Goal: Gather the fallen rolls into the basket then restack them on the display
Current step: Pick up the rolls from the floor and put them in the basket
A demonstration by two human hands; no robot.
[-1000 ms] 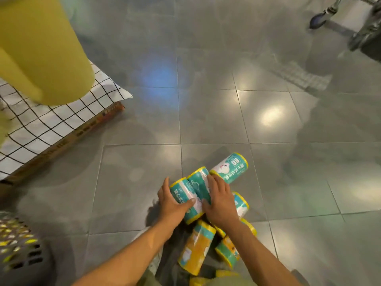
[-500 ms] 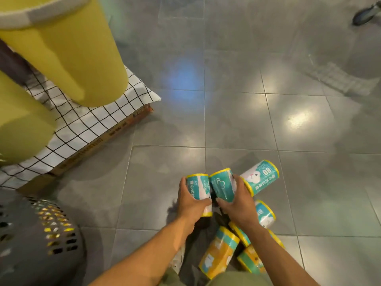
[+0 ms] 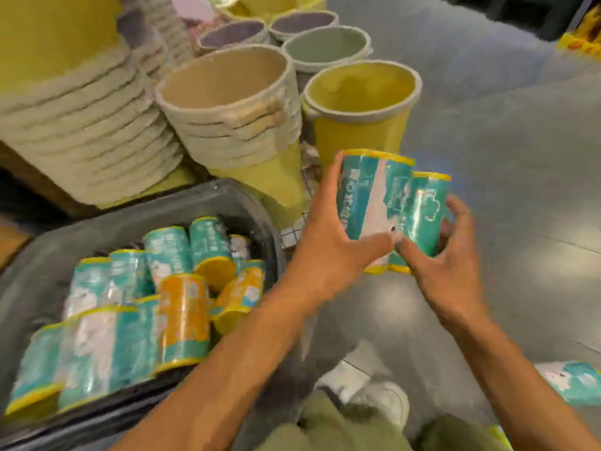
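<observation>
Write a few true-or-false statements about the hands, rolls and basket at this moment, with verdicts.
1. The left hand and right hand hold two teal rolls between them. True.
2. The held rolls are inside the grey basket. False: they are in the air to its right.
3. The basket holds an orange roll among teal ones. True.
4. Every roll in view is held or in the basket. False: a stray teal roll lies at the lower right edge.

The held rolls [image 3: 383, 203] are teal and white with yellow rims, as are most basket rolls [image 3: 97, 346]; one orange roll [image 3: 183, 314] shows too. The basket [image 3: 227, 190] is dark grey, one bin [image 3: 234, 138] beige, the next bin [image 3: 357, 131] mustard yellow, the tiled floor [image 3: 520, 141] glossy grey, trousers [image 3: 325, 431] olive, shoe [image 3: 377, 398] white
</observation>
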